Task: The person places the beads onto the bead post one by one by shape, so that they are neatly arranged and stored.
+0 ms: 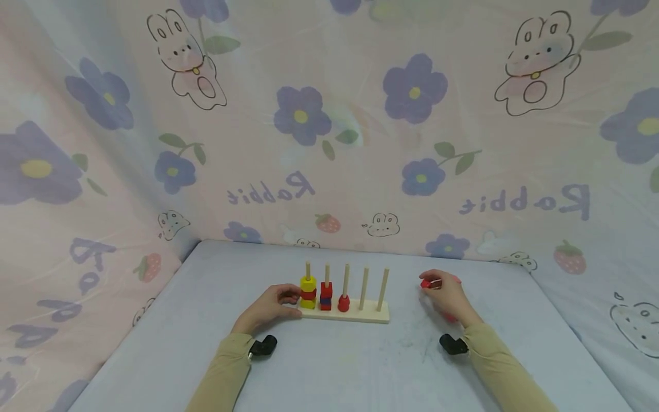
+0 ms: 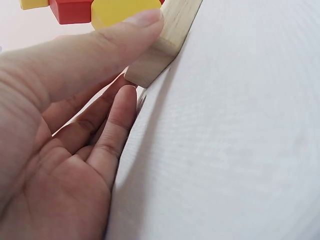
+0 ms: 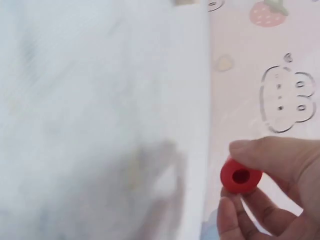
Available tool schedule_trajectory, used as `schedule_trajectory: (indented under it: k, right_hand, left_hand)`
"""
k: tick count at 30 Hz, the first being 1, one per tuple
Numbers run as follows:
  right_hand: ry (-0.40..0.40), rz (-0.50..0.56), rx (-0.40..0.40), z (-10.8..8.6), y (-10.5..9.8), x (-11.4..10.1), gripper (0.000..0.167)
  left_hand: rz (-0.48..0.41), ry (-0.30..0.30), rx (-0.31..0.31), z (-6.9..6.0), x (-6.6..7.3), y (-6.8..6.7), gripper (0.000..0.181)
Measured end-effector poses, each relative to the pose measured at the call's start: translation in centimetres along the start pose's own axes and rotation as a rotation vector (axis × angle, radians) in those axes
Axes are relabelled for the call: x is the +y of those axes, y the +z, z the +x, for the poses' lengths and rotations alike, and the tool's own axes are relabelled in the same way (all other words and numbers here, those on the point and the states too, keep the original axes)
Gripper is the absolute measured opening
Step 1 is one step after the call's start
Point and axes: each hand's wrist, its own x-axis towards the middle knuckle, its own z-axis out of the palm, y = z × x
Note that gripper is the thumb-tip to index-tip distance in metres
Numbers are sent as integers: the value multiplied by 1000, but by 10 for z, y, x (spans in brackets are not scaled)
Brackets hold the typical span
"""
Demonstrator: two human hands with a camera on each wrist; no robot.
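A wooden peg stand (image 1: 355,314) with several upright pegs sits in the middle of the table. On its leftmost peg are yellow pieces with a red one between them (image 1: 308,294); red and blue blocks (image 1: 326,296) fill part of the second, and red pieces (image 1: 344,303) sit low on the third. The two right pegs are bare. My left hand (image 1: 270,306) holds the stand's left end, thumb on the near side of the base (image 2: 152,62). Right of the stand, raised above the table, my right hand (image 1: 449,296) pinches a small red bead (image 3: 228,179), its hole showing.
Red pieces lie beside and partly behind the right hand, one (image 1: 450,317) under the wrist. A white cloth covers the table (image 1: 360,366). Behind and to the left hangs a rabbit-and-flower curtain (image 1: 355,143).
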Motion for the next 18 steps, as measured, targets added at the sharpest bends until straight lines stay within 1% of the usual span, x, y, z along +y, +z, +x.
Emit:
schedule_trajectory:
  k: [3,6,9,15,16,18]
  right_hand:
    - [-64,40,33,1,-6,-16,32]
    - [-127,86,60,2,-11,-38,33]
    - [-176,131,81,1,-15,-64,34]
    - [-273,256,107,-9,-21,-126,33]
    - [-282,278,111,-9,-21,-134,32]
    - [-299,319,116,-8,-19,-142,32]
  left_hand:
    - [2,8,-11,0,-1,0,52]
    - [-1,16,-7,1,-2,-1,52]
    - [1,17,-4,1,-3,-1,53]
    - [10,3,0,0,-2,0,55]
    - [8,9,-1,1,-2,0,55]
    - [3,23,-3,1,-2,1,55]
